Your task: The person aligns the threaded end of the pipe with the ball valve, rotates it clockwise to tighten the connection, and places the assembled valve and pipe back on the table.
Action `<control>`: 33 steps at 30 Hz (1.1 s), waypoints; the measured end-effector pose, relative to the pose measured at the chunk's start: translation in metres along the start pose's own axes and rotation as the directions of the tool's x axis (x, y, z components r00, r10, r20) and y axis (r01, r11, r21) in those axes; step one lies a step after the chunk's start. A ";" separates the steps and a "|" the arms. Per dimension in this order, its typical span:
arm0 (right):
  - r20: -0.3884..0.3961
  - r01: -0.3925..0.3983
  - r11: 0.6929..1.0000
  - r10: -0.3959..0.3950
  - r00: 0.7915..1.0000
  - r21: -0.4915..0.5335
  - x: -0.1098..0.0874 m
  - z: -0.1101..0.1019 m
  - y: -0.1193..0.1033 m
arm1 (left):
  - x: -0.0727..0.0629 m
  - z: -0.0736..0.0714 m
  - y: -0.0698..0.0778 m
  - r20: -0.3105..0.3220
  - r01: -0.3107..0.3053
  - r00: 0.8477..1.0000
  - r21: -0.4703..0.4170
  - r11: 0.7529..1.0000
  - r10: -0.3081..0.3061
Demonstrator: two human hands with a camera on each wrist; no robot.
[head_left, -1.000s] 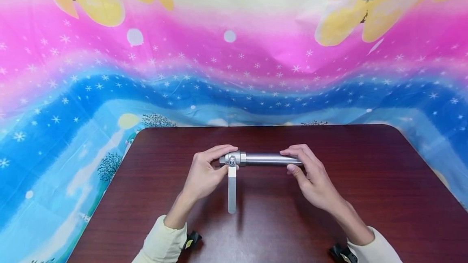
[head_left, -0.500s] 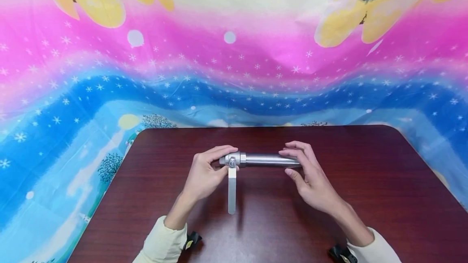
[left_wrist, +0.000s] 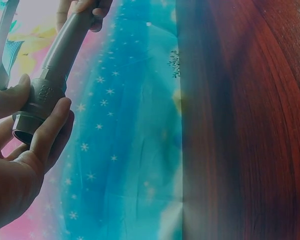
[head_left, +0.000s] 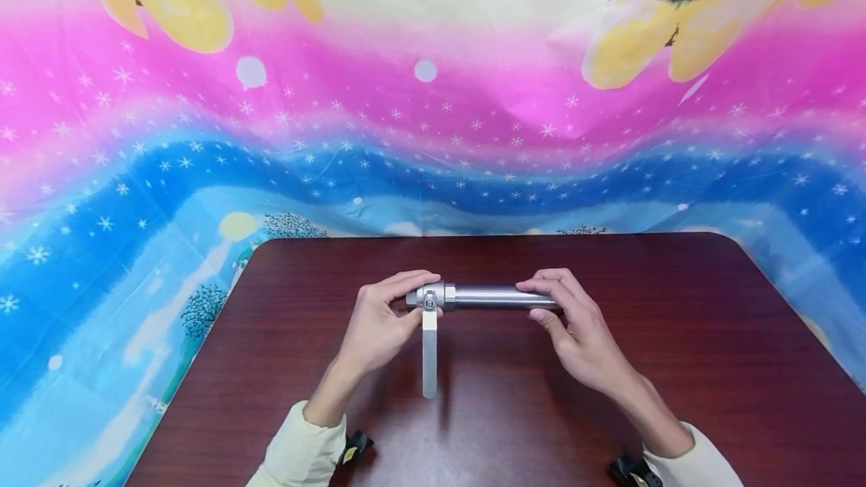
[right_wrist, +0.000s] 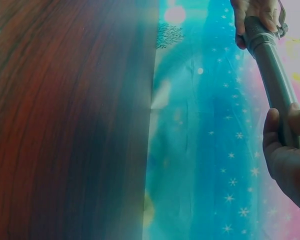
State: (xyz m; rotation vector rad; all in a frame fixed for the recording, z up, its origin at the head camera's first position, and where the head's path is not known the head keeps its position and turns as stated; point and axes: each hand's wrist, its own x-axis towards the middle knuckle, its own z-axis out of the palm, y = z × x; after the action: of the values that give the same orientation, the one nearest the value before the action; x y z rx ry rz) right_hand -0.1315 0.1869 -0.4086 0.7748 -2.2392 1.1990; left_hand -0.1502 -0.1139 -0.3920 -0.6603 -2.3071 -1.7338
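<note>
A silver ball valve (head_left: 434, 292) is held up over the table, its long flat lever (head_left: 429, 359) pointing toward me. My left hand (head_left: 375, 325) pinches the valve body between thumb and fingers. In the left wrist view the valve's open threaded end (left_wrist: 25, 132) faces that palm. Joined to the valve's right side is a smooth metal pipe (head_left: 487, 297), lying level in the head view. Around the pipe's far end curl the thumb and fingers of my right hand (head_left: 585, 340), which hide its tip. The right wrist view shows this grip on the pipe (right_wrist: 275, 75) too.
Beneath both hands lies a dark red wooden table (head_left: 271, 397) with rounded far corners. A pink and blue printed cloth (head_left: 379, 134) hangs behind it and along its sides. Black straps (head_left: 355, 446) show at the cuffs of the light sleeves.
My right fingers loosened and spread off the pipe half a second ago, and now they close on it again. The left hand and the valve stay in place.
</note>
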 end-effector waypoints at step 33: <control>0.041 -0.054 0.997 0.056 0.998 -0.057 -0.002 -0.002 -0.001 | 0.000 0.001 0.000 0.001 -0.006 1.000 0.019 1.000 0.006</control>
State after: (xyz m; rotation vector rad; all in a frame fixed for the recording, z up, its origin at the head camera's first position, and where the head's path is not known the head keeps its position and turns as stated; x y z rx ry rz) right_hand -0.1296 0.1883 -0.4084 0.7278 -2.3323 1.1494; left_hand -0.1501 -0.1135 -0.3925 -0.6644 -2.3165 -1.7072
